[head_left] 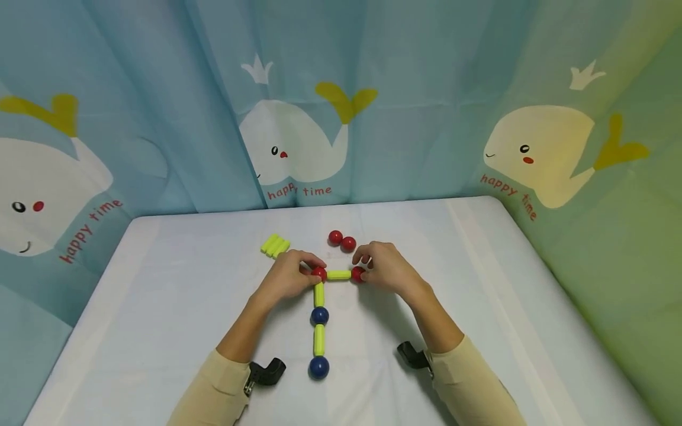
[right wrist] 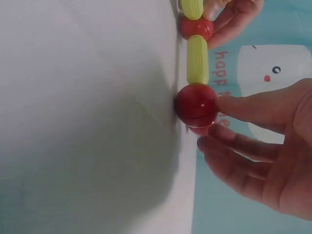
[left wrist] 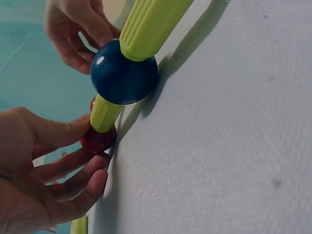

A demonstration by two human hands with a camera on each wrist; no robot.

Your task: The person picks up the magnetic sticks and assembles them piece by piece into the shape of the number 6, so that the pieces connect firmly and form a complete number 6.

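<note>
On the white table an L-shaped chain of balls and yellow-green rods lies in front of me. My left hand [head_left: 285,276] pinches the red ball [head_left: 319,273] at its corner between thumb and fingers. A horizontal rod [head_left: 338,275] runs from there to another red ball [head_left: 357,274], which my right hand [head_left: 389,267] holds by its right side; in the right wrist view the thumb touches this red ball [right wrist: 196,105]. Below the corner, a rod [head_left: 319,294], a blue ball [head_left: 319,315], a second rod [head_left: 319,339] and a blue ball [head_left: 318,367] follow towards me.
Two loose red balls [head_left: 342,241] sit behind the chain. Several yellow-green rods [head_left: 274,245] lie side by side at the back left, close to my left hand. A blue-green curtain [head_left: 426,148] with whale prints hangs behind the white table [head_left: 160,307].
</note>
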